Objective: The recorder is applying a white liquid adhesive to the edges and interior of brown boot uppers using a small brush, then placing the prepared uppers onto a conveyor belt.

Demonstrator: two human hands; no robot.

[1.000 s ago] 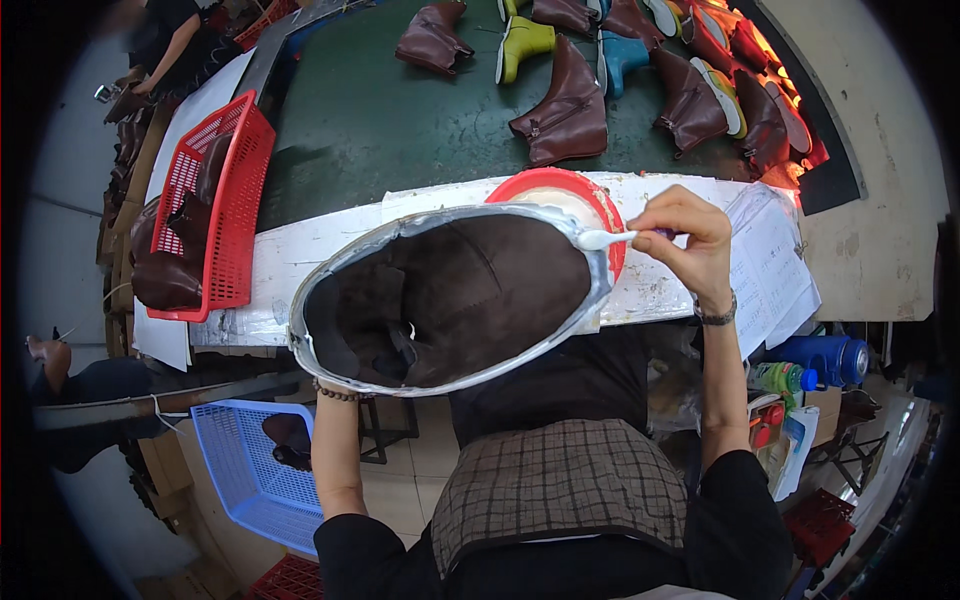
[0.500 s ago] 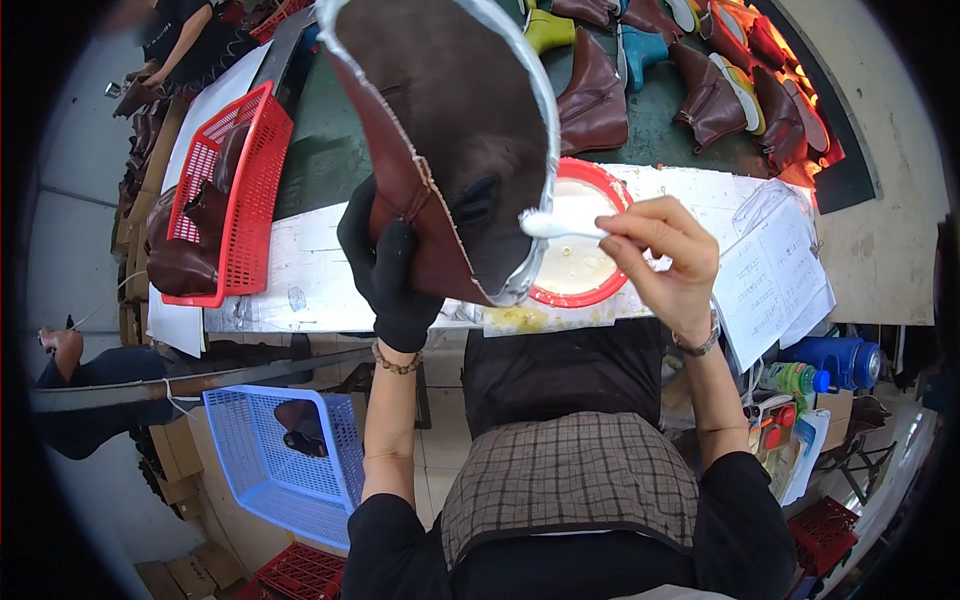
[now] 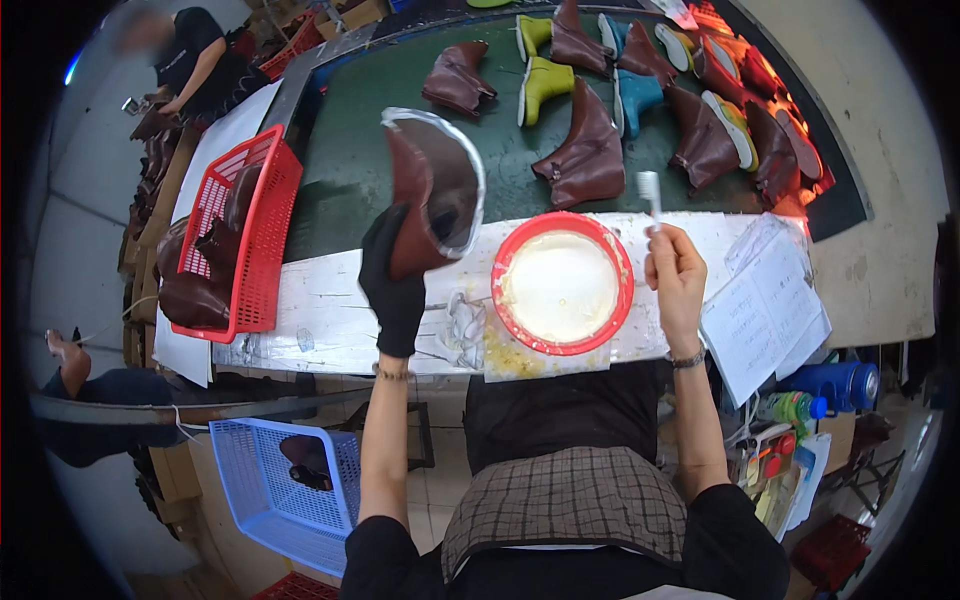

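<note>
While the left hand grips a boot, across the bowl the right hand pinches a brush, perhaps for control.

White worktop brightly lit before you, fiery orange-red glow at your upper right, white liquid nearly washed out, shadow inside your held boot, outer edges bowed, corners black, co-worker's head blurred.

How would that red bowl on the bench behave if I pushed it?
The red bowl may feel heavy, given its white filling. That filling looks wet, so it could slosh. Smears on the rim might feel slippery.
</note>
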